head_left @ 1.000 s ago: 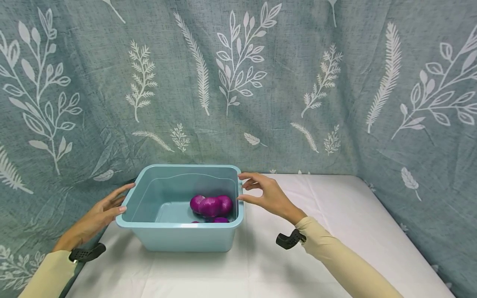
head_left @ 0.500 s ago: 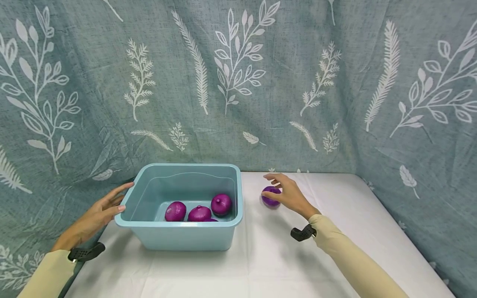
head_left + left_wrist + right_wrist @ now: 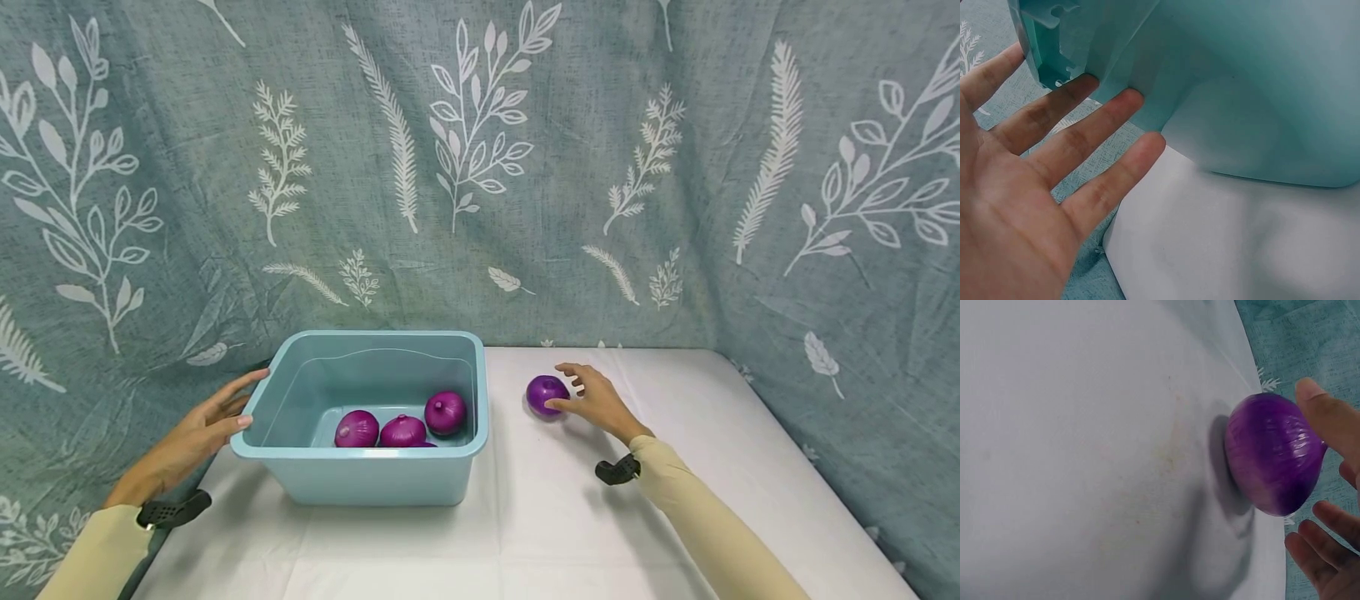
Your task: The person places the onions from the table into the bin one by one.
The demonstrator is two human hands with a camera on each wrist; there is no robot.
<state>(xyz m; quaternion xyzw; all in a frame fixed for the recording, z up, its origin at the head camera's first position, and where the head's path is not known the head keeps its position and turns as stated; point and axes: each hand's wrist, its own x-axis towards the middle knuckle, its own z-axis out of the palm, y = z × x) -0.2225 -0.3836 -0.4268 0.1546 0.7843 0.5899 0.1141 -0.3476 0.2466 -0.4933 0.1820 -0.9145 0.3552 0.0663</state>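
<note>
My left hand (image 3: 191, 437) touches the left rim of a light blue plastic bin (image 3: 360, 479), its fingers spread and nearly straight. In the left wrist view, those fingertips (image 3: 1132, 99) lie against the bin's outer side. Inside the bin, red onions sit near the front: one on the left (image 3: 357, 429), one in the middle (image 3: 402, 431), one at the right (image 3: 446, 412), and another mostly hidden by the front wall. My right hand (image 3: 600, 406) is beside a single purple onion (image 3: 542, 394) on the table, thumb and fingers apart around its right side; no grip shows.
A white cloth covers the table (image 3: 585, 542). Patterned blue-green fabric (image 3: 525, 167) hangs behind and along both sides. The bin stands on the left half of the table, close to the back fabric.
My right hand has left the bin's right rim and moved right, so the onion on the table shows. Onions inside the bin have spread leftward from a cluster. My left hand stays put.
</note>
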